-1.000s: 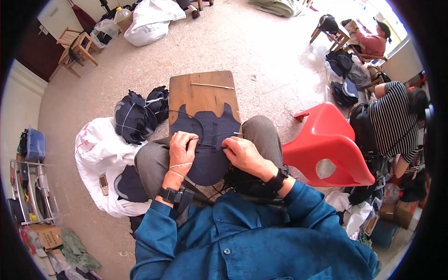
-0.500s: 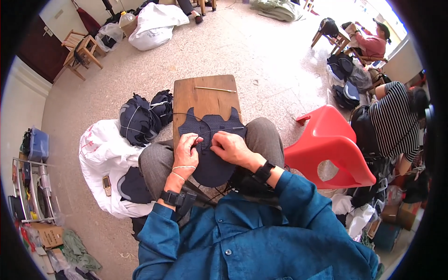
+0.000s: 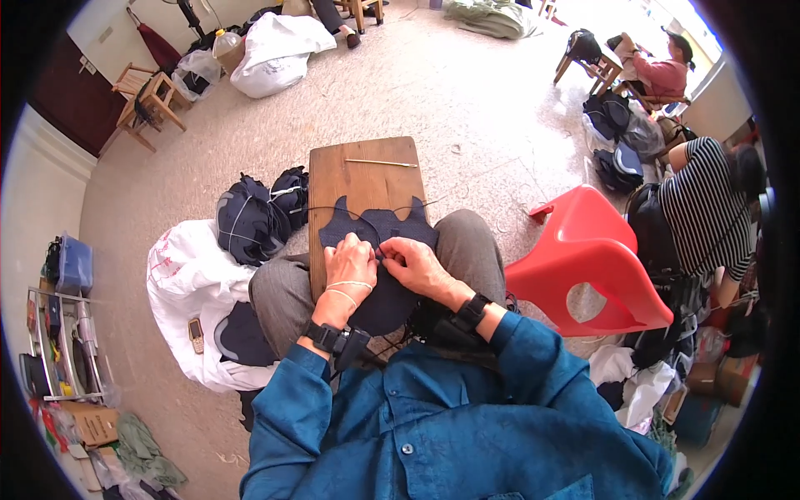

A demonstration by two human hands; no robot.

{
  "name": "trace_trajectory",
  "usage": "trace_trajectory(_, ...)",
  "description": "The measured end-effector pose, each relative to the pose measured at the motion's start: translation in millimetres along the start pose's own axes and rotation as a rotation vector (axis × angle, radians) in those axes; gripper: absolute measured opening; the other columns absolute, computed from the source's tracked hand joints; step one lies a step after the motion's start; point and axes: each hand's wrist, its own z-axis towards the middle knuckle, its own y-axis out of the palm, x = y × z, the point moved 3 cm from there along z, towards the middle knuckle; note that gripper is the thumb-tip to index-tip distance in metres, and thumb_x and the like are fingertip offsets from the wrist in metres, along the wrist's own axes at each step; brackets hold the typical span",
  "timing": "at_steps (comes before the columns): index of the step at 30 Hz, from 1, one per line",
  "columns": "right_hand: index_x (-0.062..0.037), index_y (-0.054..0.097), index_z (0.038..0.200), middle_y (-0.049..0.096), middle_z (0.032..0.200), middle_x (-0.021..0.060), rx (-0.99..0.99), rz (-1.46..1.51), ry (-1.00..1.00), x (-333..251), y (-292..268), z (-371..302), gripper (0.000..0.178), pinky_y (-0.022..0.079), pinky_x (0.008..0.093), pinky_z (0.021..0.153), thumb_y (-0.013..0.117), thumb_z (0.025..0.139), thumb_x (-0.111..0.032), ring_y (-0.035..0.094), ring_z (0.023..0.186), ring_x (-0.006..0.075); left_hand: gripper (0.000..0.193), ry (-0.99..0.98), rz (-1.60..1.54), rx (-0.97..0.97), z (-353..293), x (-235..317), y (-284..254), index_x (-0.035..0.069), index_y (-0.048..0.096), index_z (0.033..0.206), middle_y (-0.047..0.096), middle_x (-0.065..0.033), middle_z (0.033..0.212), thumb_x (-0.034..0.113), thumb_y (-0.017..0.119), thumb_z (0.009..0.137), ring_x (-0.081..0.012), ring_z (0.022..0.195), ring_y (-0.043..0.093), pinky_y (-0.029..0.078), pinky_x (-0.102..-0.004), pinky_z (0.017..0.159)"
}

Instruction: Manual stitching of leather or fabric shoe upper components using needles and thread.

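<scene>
A navy fabric piece (image 3: 385, 310) with two pointed tabs lies over my knees and the near part of a wooden bench (image 3: 363, 178). My left hand (image 3: 350, 271) is closed, its curled fingers gripping the fabric near its middle. Close beside it, my right hand (image 3: 415, 265) pinches thumb against forefinger where a black thread (image 3: 377, 227) comes down between the hands. That thread loops across the upper part of the fabric and past the bench's left edge. What lies right under the fingertips is hidden. A thin pale stick-like tool (image 3: 381, 162) rests on the bench.
Tied bundles of dark pieces (image 3: 250, 218) and a white sack (image 3: 179, 265) with a phone (image 3: 196, 335) lie at my left. A red plastic stool (image 3: 596, 250) stands at my right. Beyond it sit a person in stripes (image 3: 704, 208) and another in pink (image 3: 667, 75).
My left hand has moved slightly right and turned over, its fingers now curled down on the fabric. My right fingers have come closer to it. The slim metal needle on the fabric's right no longer shows.
</scene>
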Motion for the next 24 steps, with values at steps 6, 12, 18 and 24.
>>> trace_trajectory(6,-0.0022,0.067,0.094,0.067,0.080,0.0153,0.041,-0.123,-0.042,-2,1,2,0.015,0.053,0.0390,0.067,0.069,0.091,-0.017,0.068,0.075,0.0286,0.009,-0.103,-0.476,0.180,-11,-6,1,0.005,0.061,0.087,0.065,-0.0095,0.077,0.002,0.068,0.083,-0.0326,0.070,0.066,0.053,-0.0407,0.064)
trace_trajectory(12,-0.0034,0.067,0.092,0.067,0.087,0.0160,0.040,-0.249,-0.062,-5,6,3,0.021,0.053,0.0457,0.073,0.067,0.093,-0.024,0.068,0.085,0.0375,0.017,-0.332,-0.728,0.001,-4,-18,13,0.001,0.070,0.101,0.067,-0.0023,0.078,-0.001,0.067,0.085,-0.0130,0.069,0.062,0.052,-0.0302,0.067)
trace_trajectory(18,-0.0041,0.068,0.094,0.066,0.091,0.0150,0.004,-0.277,-0.064,-8,7,1,0.020,0.054,0.0475,0.077,0.068,0.091,-0.024,0.067,0.090,0.0376,0.017,-0.247,-0.865,-0.080,10,-20,19,-0.002,0.074,0.104,0.071,-0.0028,0.093,0.012,0.073,0.095,-0.0083,0.081,0.064,0.052,-0.0243,0.075)
trace_trajectory(24,-0.0041,0.069,0.099,0.067,0.096,0.0149,-0.018,-0.227,-0.082,-4,5,-2,0.021,0.054,0.0462,0.080,0.071,0.088,-0.023,0.067,0.092,0.0363,0.015,-0.112,-0.874,-0.035,19,-13,4,-0.001,0.067,0.096,0.066,-0.0073,0.094,0.014,0.069,0.097,-0.0139,0.076,0.062,0.051,-0.0294,0.072)
